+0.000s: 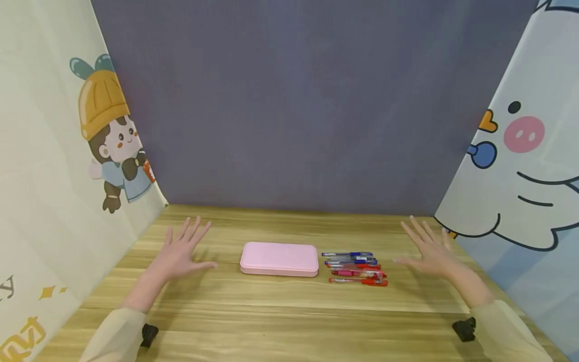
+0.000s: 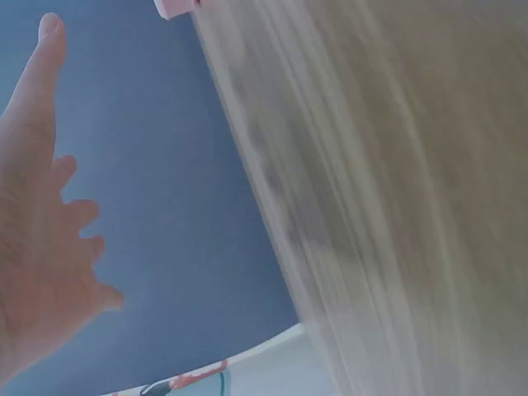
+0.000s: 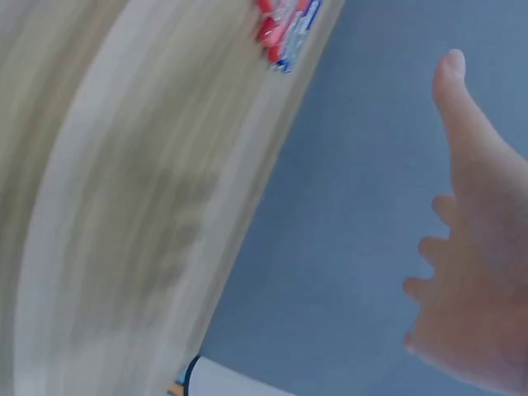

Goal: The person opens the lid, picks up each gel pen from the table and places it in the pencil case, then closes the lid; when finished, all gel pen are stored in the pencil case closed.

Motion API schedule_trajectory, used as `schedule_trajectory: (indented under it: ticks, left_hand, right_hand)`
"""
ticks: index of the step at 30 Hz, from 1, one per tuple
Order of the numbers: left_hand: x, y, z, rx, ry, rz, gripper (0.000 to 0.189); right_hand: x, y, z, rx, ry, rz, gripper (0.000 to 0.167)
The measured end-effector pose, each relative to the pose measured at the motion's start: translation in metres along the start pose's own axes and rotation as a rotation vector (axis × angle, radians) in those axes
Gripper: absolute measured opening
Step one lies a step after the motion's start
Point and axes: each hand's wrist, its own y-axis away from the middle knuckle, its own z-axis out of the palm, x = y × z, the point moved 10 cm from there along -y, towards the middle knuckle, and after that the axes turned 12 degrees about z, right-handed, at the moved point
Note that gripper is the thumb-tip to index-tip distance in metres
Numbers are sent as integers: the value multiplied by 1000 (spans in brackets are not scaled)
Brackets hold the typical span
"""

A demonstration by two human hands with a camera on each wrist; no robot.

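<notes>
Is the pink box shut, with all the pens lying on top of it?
Not quite: the pens aren't on top. The head view shows them on the table, right of the pink box, which is shut.

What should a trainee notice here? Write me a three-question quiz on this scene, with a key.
1. True or false: the pink case is open.
2. Which grip is nearer the pens, the person's left or right?
3. Fill in the blank: some pens show blue parts, while others show ____ ones.

Key:
1. False; it is closed.
2. The right grip.
3. Red.
</notes>
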Motion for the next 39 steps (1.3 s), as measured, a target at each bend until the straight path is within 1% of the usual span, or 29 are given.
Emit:
schedule_trajectory:
  ticks: [3, 8, 14, 18, 23, 29, 32, 35, 39]
  left_hand:
    - [1, -6, -1, 30, 53, 15, 98]
    - [2, -14, 3, 75, 192, 5, 88]
    - [4, -26, 11, 86, 304, -11, 80]
    - [10, -34, 17, 91, 351, 7, 78]
    - [17, -42, 24, 93, 389, 29, 76]
    - [23, -46, 27, 96, 434, 7, 74]
    - [25, -48, 29, 86, 446, -2, 75]
    - [27, -50, 33, 65, 457, -7, 77]
    - [31, -51, 38, 52, 449, 22, 78]
  right_hand:
    - [-14, -3, -5, 1, -68, -46, 91]
    - [-42, -12, -6, -36, -153, -82, 82]
    - [-79, -21, 0, -27, -203, -146, 76]
    - [-105, -23, 1, -27, -258, -199, 72]
    - [-130, -25, 6, -29, -304, -246, 70]
    - [-155, -29, 15, -42, -358, -277, 68]
    - [-167, -30, 21, -54, -378, -296, 66]
    - [-178, -31, 29, -74, -375, -309, 66]
    - [-187, -33, 40, -108, -361, -295, 65]
